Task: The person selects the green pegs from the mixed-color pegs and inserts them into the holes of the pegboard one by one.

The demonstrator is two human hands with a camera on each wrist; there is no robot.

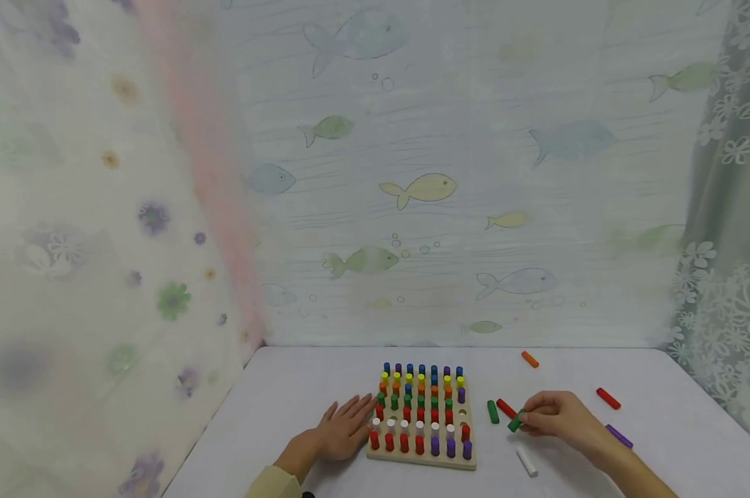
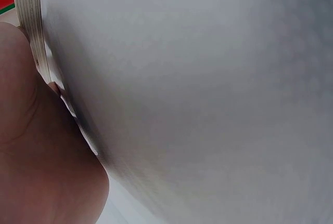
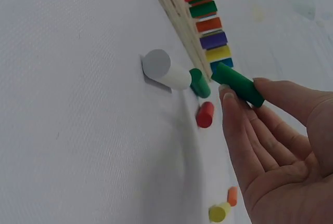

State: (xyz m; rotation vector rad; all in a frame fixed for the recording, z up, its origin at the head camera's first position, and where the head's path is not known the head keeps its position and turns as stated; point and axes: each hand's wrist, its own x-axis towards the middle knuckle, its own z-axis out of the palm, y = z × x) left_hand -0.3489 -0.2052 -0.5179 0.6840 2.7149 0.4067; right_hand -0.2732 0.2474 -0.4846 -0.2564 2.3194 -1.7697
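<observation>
My right hand [image 1: 558,418] pinches a green peg [image 3: 238,84] between thumb and fingertips, raised over the table to the right of the wooden pegboard [image 1: 424,461]. Rows of coloured pegs stand upright in the board; a few holes on its right side show bare. Spread flat on the table, my left hand [image 1: 345,427] has its straight fingers against the board's left edge. In the left wrist view only part of that hand and the board's edge [image 2: 28,16] appear. Near the right hand lie another green peg [image 1: 493,411], a red peg [image 1: 505,407] and a white peg [image 1: 527,462].
Farther right lie a red peg [image 1: 608,398] and a purple peg [image 1: 619,436]. An orange peg [image 1: 530,359] lies toward the back edge of the white table [image 1: 225,449]. The right wrist view also shows a yellow peg [image 3: 217,214]. Patterned curtains [image 1: 412,228] hang behind and beside the table.
</observation>
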